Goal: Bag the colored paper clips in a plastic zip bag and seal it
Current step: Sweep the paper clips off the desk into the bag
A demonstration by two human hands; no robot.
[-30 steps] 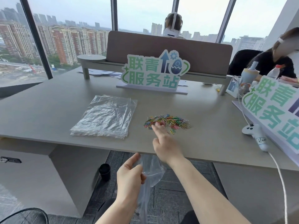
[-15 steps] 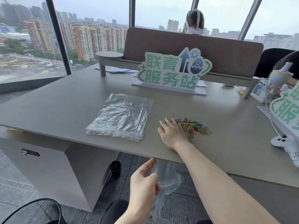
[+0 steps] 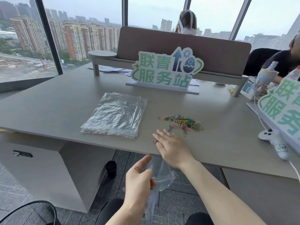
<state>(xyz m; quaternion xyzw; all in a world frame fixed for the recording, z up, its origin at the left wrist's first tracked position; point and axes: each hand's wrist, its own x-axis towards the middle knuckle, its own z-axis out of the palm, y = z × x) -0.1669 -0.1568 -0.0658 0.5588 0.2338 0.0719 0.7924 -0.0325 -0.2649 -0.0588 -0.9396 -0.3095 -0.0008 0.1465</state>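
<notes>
Hands split the work: the left hand (image 3: 139, 181) grips a bag (image 3: 159, 176) open below the desk's (image 3: 65, 101) near edge, the right hand (image 3: 170, 146) lies flat, sweeping a few clips (image 3: 183, 122) edgeward. Most remain mid-desk; sealing is far off.

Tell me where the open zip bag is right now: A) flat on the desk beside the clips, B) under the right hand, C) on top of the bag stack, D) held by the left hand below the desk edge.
D: the left hand pinches the clear zip bag just below the desk edge, while the right hand lies flat on the desk, sweeping clips toward the edge.
</notes>
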